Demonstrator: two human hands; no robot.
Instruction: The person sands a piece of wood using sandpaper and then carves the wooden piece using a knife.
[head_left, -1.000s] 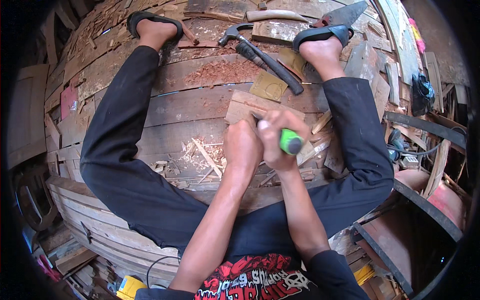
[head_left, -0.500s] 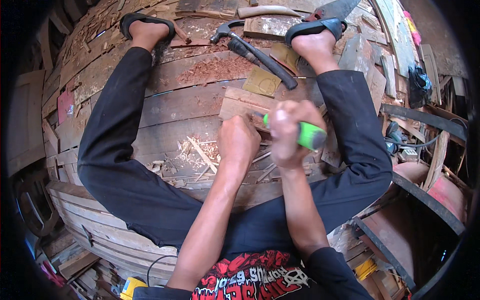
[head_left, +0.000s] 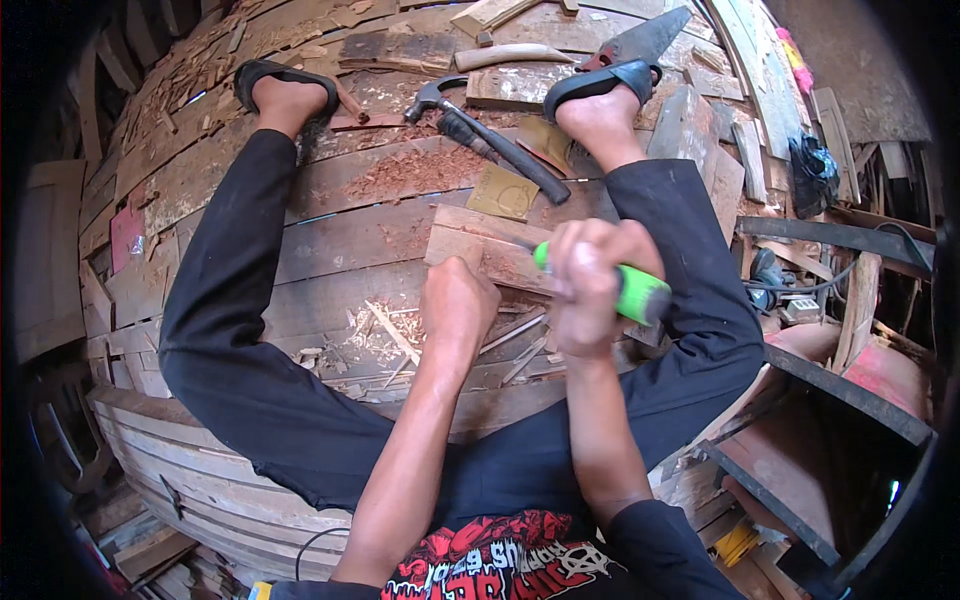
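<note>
A piece of brown wood (head_left: pixel 455 230) lies on the plank floor between my spread legs. My left hand (head_left: pixel 458 305) is closed over its near edge and holds it down. My right hand (head_left: pixel 592 285) is wrapped round a green-handled tool (head_left: pixel 640 294) with a black butt and a narrow dark shaft. The shaft points left, over the wood; its tip is blurred, so I cannot tell whether it touches. A worn yellowish sheet of sandpaper (head_left: pixel 503 192) lies just beyond the wood.
Past the sandpaper lie a claw hammer (head_left: pixel 510 150), reddish wood shavings (head_left: pixel 415 172) and a handsaw (head_left: pixel 645 38). Pale chips (head_left: pixel 385 330) are scattered near my left forearm. A dark metal frame (head_left: pixel 850 400) stands at the right, beside a black plastic bag (head_left: pixel 813 170).
My right hand and the green-handled tool have shifted right relative to the wood. My left hand stays on the wood's near edge. The whole view has moved slightly.
</note>
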